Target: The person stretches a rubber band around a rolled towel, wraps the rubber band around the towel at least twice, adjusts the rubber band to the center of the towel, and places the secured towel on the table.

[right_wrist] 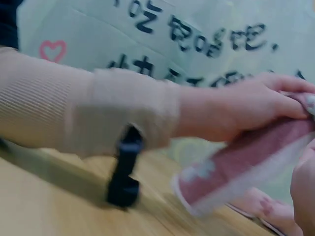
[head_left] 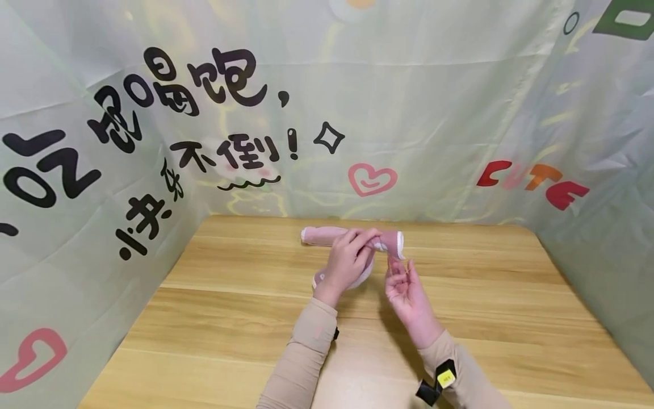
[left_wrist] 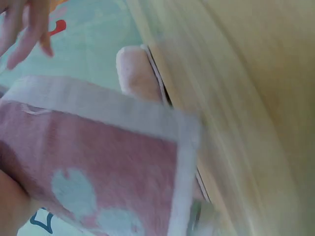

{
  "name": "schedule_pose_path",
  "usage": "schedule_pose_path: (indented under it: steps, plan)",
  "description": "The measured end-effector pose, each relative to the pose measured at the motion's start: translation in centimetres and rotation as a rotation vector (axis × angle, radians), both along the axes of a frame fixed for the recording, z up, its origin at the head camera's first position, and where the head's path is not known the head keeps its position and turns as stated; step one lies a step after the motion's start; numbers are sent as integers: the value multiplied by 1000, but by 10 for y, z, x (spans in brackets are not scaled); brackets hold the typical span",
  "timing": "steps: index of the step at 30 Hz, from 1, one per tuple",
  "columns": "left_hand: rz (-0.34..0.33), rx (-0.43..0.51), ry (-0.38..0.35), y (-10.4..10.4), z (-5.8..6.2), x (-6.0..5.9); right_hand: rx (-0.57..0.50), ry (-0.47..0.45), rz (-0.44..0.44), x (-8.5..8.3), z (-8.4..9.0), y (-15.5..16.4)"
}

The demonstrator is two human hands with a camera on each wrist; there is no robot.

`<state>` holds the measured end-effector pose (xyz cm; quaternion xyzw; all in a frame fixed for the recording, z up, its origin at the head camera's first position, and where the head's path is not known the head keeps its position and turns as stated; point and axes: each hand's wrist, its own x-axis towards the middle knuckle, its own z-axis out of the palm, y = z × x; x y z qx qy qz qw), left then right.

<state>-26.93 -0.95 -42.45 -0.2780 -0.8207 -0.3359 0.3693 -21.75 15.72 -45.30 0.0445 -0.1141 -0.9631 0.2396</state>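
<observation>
Apparently the towel needs a firm hold at its middle, for the person's left hand (head_left: pixel 349 260) grips the pink towel (head_left: pixel 392 243) from above, thumb and fingers pinching the folds together. It is held just in front of the pink roll (head_left: pixel 321 236), on the person's side, with one end sticking out to the right of the roll and another part hanging down nearer the person. That raised hold probably leaves the right-hand end free to be reached, with its white edging turned outward.

The right hand (head_left: pixel 409 292) is in front and to the right of the roll, just below the towel's end. Its palm is turned up and its fingers stand apart, partly bent, without gripping the towel; whether they touch its edge cannot be told. A thin orange strand (head_left: pixel 408 270) shows at these fingers, too fine to make out clearly; if it is a band, the spread fingers may be holding it wide.

The roll itself lies on the table (head_left: pixel 230 272), partly hidden by the left hand and in neither hand's grip, perhaps set back to leave working room. Behind it hangs the printed sheet (head_left: pixel 434 113).
</observation>
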Motion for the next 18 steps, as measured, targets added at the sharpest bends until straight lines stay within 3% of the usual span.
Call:
schedule_pose_path:
  steps: [3,7,14,18]
  plan:
    - [-36,-94,29,-2,-2,-1,2,-36,2,-9,-3,14]
    - [-42,-143,64,-4,-4,-2,42,-44,-13,-16,-5,29]
    - [-38,-206,42,-8,-5,-1,291,72,-30,-20,-9,34]
    - [-26,-215,-7,-10,-4,0,352,147,-26,-19,-13,30]
